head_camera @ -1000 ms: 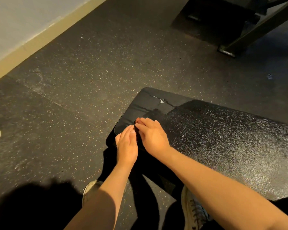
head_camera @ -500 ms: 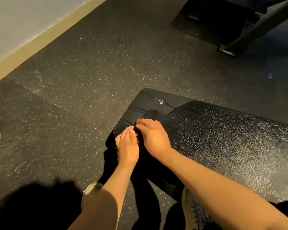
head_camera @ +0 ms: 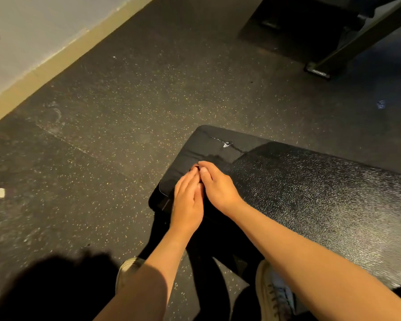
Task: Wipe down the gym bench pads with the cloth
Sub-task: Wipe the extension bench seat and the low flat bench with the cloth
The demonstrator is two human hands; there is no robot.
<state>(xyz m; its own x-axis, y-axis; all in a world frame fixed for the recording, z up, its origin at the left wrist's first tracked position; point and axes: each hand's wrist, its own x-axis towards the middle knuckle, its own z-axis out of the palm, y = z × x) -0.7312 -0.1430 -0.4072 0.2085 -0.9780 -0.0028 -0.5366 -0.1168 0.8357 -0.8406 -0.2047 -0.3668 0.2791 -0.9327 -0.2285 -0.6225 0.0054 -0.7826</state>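
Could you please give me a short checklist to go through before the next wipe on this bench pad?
1. Hands on the pad: left hand and right hand rest together on the end of the bench pad: ok.
2. Cloth under the fingers: cannot tell, everything there is black.
3. Pad surface intact: not ok, it is cracked, with a tear near the end.
4. Footing: shoe on the floor beside the bench: ok.

Your bench pad (head_camera: 310,193) is black, crazed with fine pale cracks, its end plain black with a white scuff (head_camera: 226,144). Around the bench pad, the floor (head_camera: 125,112) is dark grey, yellow-flecked; your shoes (head_camera: 273,295) cream.
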